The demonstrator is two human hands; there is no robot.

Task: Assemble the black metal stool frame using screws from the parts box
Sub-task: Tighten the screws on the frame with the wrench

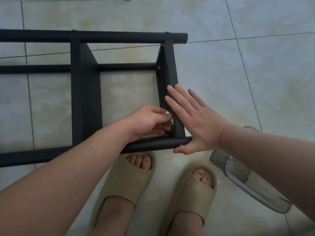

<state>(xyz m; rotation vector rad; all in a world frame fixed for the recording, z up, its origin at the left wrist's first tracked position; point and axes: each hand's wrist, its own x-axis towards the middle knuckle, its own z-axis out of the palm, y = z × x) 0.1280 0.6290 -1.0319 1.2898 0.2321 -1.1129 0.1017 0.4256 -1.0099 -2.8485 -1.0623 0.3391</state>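
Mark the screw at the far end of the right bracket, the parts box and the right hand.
screw [159,67]: head view, on its head.
parts box [221,160]: head view, on its clear corner wall.
right hand [196,121]: head view, on the back of the hand.

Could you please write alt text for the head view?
A black frame lies on floor tiles; the left hand curls its fingers at a near corner, the right hand pressed flat on a crossbar.

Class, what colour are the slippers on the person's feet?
The slippers are plain beige; the head view shows them best.
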